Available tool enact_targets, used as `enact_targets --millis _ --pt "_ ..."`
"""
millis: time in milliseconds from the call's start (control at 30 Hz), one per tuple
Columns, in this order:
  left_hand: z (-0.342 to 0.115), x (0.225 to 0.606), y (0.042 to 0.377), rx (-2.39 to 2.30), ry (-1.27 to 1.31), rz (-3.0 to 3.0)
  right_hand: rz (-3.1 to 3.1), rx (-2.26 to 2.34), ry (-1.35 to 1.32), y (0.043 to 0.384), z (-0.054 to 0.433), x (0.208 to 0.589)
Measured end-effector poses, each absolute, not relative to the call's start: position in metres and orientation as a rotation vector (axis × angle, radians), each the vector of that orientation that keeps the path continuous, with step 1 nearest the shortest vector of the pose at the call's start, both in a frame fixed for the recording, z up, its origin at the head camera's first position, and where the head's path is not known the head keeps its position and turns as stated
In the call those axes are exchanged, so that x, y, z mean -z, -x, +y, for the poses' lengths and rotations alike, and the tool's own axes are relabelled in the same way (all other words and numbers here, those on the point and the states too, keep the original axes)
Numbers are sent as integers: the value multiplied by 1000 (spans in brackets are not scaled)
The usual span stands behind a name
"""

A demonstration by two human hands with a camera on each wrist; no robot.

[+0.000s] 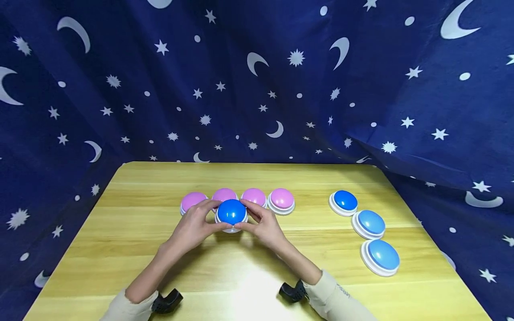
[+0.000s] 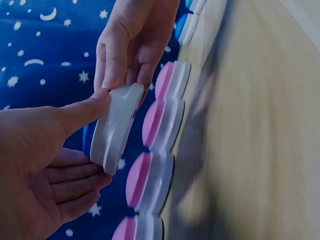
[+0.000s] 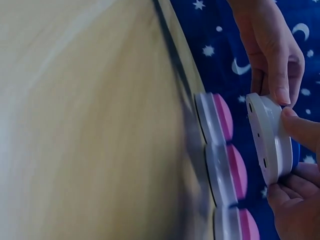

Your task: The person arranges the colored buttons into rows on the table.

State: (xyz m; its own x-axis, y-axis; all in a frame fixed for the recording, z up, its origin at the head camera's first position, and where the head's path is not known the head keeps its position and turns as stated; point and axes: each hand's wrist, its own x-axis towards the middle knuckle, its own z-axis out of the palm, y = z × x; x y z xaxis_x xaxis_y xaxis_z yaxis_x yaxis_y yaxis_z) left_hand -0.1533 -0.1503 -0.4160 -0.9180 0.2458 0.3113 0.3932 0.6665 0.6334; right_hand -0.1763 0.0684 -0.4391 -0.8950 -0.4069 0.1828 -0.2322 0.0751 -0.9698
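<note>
Dark blue button [image 1: 231,212] was held raised over the table [image 1: 132,214], near four pink buttons [image 1: 282,199]. It was pinched from opposite sides by left hand [image 1: 192,227] and right hand [image 1: 267,227], thumbs at near edge, fingers parted from them toward far edge.

I see tiny writing [image 1: 343,291] on the right sleeve [image 1: 335,301], down from the grip, but can't read it.
</note>
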Motion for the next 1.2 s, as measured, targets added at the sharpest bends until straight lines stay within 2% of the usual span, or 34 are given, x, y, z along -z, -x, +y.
enact_targets --millis 333,567,1200 --pt "-190 427 136 1070 447 -2708 2220 1883 816 171 24 449" --pt "-216 433 123 1068 385 -2741 2294 1782 819 163 -3 455" --pt "-247 457 115 1126 416 -2720 2542 1549 936 156 -34 467"
